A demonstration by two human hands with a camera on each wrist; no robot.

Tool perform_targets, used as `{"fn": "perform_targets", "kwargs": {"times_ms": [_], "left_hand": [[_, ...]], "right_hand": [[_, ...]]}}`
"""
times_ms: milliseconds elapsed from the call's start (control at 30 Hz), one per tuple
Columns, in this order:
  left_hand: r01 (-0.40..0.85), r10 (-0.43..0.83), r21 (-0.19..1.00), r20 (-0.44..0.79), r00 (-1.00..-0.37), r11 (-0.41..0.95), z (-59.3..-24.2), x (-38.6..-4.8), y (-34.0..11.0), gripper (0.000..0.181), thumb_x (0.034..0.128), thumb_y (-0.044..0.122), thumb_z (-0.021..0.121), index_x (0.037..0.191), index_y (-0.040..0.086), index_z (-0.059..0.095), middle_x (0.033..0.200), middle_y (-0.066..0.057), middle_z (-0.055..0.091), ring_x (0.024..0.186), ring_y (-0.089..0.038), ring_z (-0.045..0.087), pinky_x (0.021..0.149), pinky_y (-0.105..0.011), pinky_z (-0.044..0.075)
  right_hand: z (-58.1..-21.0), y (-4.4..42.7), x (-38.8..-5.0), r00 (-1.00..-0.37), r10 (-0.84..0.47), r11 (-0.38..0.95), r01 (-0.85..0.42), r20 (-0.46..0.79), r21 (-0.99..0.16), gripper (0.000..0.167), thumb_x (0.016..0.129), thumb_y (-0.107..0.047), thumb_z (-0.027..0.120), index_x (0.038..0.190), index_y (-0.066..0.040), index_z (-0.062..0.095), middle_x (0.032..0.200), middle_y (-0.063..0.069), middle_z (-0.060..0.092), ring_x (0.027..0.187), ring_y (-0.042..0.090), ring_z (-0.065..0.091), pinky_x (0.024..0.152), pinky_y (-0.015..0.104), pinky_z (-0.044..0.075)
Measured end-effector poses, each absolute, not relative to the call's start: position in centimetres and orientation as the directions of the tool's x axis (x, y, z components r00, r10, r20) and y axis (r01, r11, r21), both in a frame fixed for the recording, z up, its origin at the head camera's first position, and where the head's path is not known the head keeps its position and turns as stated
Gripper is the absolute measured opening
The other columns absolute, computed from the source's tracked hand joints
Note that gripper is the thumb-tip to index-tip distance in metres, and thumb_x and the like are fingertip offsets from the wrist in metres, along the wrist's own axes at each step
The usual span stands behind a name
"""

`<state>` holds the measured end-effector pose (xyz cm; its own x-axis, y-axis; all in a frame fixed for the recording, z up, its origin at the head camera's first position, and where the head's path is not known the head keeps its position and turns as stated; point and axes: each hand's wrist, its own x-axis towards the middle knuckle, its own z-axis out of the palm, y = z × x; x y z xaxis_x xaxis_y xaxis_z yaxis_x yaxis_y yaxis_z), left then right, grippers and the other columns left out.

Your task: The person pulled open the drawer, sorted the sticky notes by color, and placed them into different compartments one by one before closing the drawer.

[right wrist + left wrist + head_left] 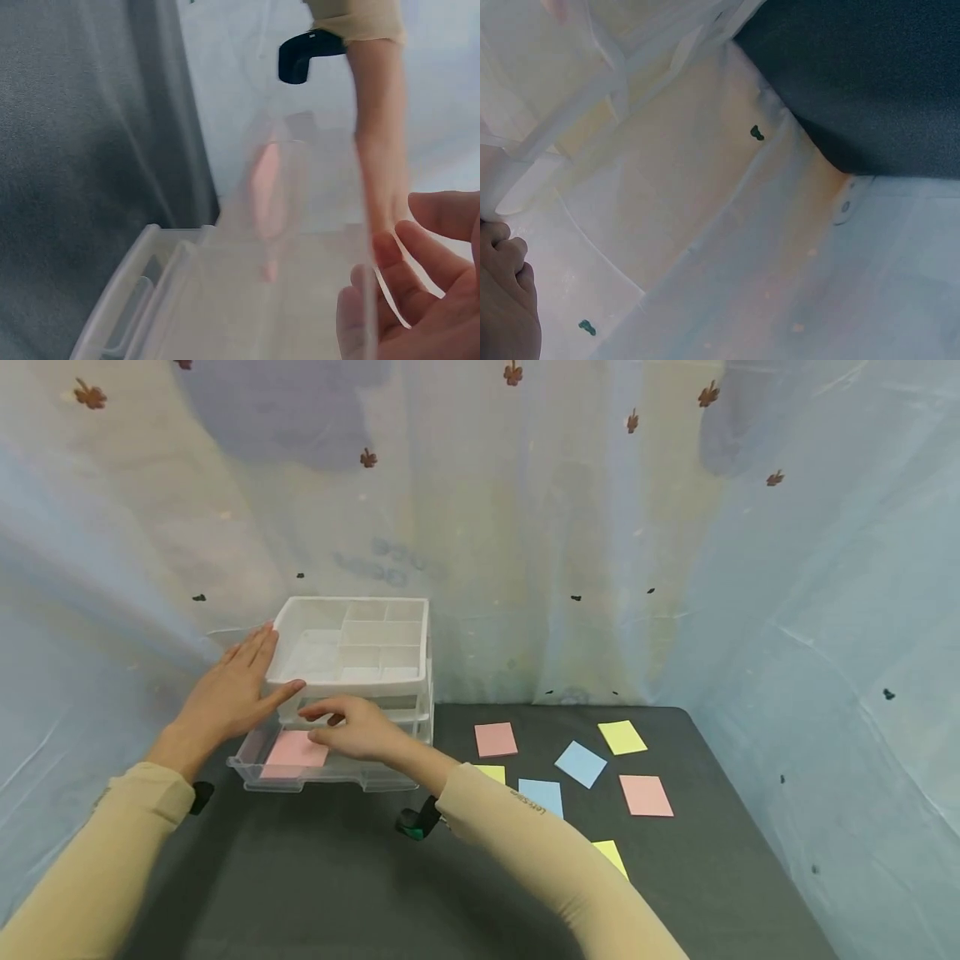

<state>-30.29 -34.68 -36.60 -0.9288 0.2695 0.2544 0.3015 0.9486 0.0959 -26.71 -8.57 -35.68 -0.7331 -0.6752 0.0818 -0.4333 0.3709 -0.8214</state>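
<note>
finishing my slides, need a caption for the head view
Left hand against the drawer unit, right hand over its open drawer, a pink note inside.

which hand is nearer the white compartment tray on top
Left. The left hand rests against the left side of the white compartment tray; the right hand is lower, in front of it, above the open drawer.

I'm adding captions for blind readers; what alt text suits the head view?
A person's left hand rests against a white-topped drawer unit while their right hand reaches over its open drawer, which holds a pink note. More pink, yellow and blue notes lie on the black table at right.
</note>
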Motion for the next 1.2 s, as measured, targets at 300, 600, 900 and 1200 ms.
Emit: {"fn": "perform_targets", "kwargs": {"times_ms": [300,600,900,1200], "left_hand": [[0.284,0.254,0.101,0.236,-0.938,0.954,-36.1,-30.4,-34.6,0.102,0.1038,0.061,0.052,0.166,0.001,-0.002,0.174,-0.020,-0.004,0.159,-0.043,0.006,0.127,-0.061,0.009],[0.295,0.264,0.105,0.236,-0.935,0.950,-35.8,-30.1,-34.8,0.101,0.1048,0.056,0.054,0.165,-0.001,-0.003,0.173,-0.022,-0.004,0.158,-0.044,0.006,0.128,-0.060,0.007],[0.304,0.273,0.102,0.241,-0.932,0.947,-36.3,-29.7,-34.9,0.101,0.1047,0.058,0.053,0.165,-0.002,-0.001,0.173,-0.022,-0.003,0.158,-0.044,0.007,0.128,-0.059,0.008],[0.317,0.281,0.110,0.257,-0.925,0.942,-36.2,-29.8,-34.4,0.100,0.1043,0.055,0.056,0.166,-0.002,0.000,0.174,-0.021,-0.001,0.159,-0.042,0.007,0.129,-0.058,0.009]], "right_hand": [[-34.3,-3.4,-25.9,-0.714,-0.682,0.220,-0.409,0.160,-0.886,0.040,0.106,-0.018,0.062,0.146,-0.017,0.062,0.141,-0.003,0.064,0.111,0.006,0.061,0.086,0.021,0.055],[-34.1,2.8,-26.4,-0.773,-0.600,0.173,-0.377,0.206,-0.910,0.040,0.106,-0.018,0.062,0.146,-0.016,0.062,0.137,0.000,0.067,0.117,0.020,0.064,0.097,0.038,0.056],[-36.5,9.3,-28.2,-0.861,-0.464,0.156,-0.309,0.207,-0.938,0.039,0.106,-0.017,0.062,0.145,-0.013,0.063,0.141,0.007,0.065,0.127,0.028,0.062,0.107,0.051,0.052],[-40.4,13.5,-30.4,-0.927,-0.359,0.261,-0.212,0.109,-0.942,0.040,0.106,-0.016,0.063,0.146,-0.010,0.061,0.143,0.013,0.063,0.130,0.030,0.060,0.109,0.051,0.051]]}}
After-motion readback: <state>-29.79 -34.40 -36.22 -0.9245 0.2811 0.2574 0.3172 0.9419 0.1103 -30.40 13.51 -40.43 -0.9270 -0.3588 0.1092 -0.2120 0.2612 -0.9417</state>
